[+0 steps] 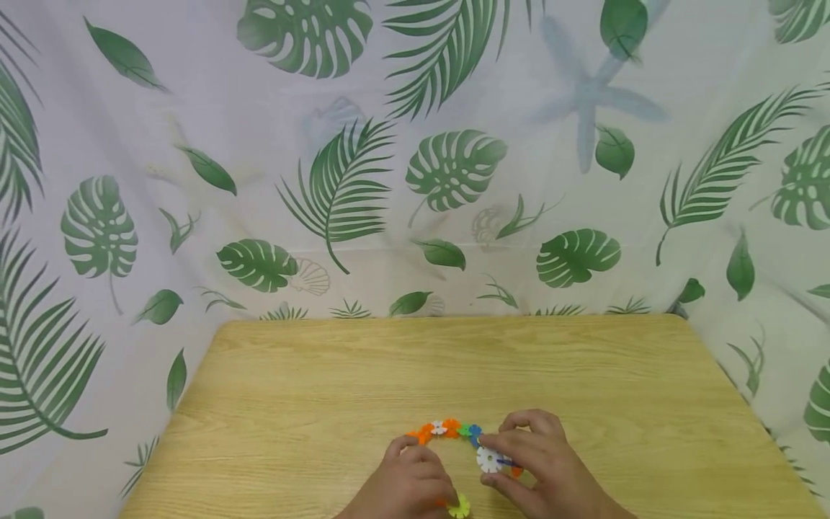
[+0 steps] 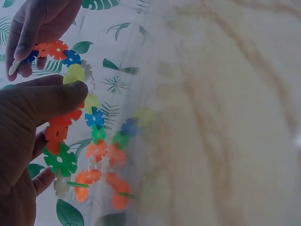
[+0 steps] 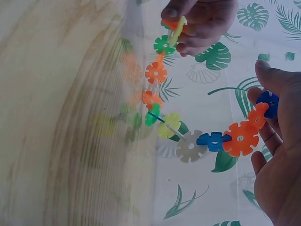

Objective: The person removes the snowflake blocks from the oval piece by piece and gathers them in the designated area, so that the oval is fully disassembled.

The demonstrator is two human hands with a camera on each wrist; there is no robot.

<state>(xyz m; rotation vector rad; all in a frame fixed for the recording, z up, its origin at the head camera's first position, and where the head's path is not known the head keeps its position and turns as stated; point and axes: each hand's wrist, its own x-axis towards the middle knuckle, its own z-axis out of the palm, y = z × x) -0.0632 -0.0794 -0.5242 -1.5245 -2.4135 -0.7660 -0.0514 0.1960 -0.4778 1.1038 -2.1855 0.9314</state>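
A chain of interlocking plastic flower discs (image 1: 452, 428) in orange, white, green, blue and yellow curves between both hands above the table. The left hand (image 1: 415, 481) grips one end, its thumb and fingers pinching near a yellow disc (image 1: 459, 506). At the other end, the right hand (image 1: 541, 461) holds the chain with thumb and fingers about a white disc (image 1: 489, 459). A blue disc (image 3: 268, 103) lies against the right fingers in the right wrist view, joined to orange discs (image 3: 240, 138). Fingers partly hide both ends.
The wooden table (image 1: 311, 382) reflects the chain in the wrist views. Behind and beside it hangs a white cloth (image 1: 363, 281) printed with green leaves.
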